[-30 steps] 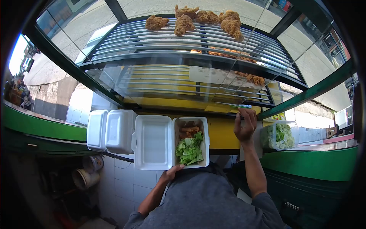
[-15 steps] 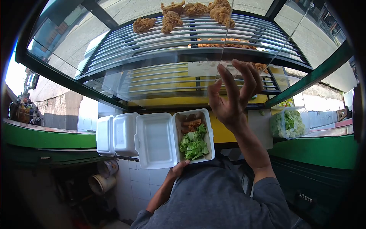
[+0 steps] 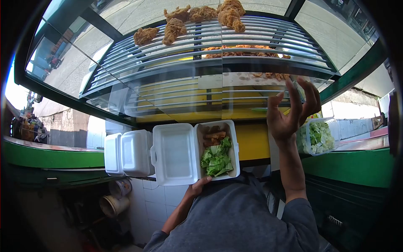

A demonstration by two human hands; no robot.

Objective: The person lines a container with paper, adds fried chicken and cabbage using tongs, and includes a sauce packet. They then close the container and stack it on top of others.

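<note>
A person's left hand is gripping the near edge of an open foam container, which is sitting level just below the glass display case. Lettuce and fried rolls are filling its right half, while the lid half is lying bare. The right hand is hanging raised and empty, fingers spread, at the case's lower right edge; whether it is touching the glass cannot be told. Closed foam boxes are crowding the container's left side. A plastic tub of greens is sitting just right of the raised hand. Fried chicken is resting on the top rack.
</note>
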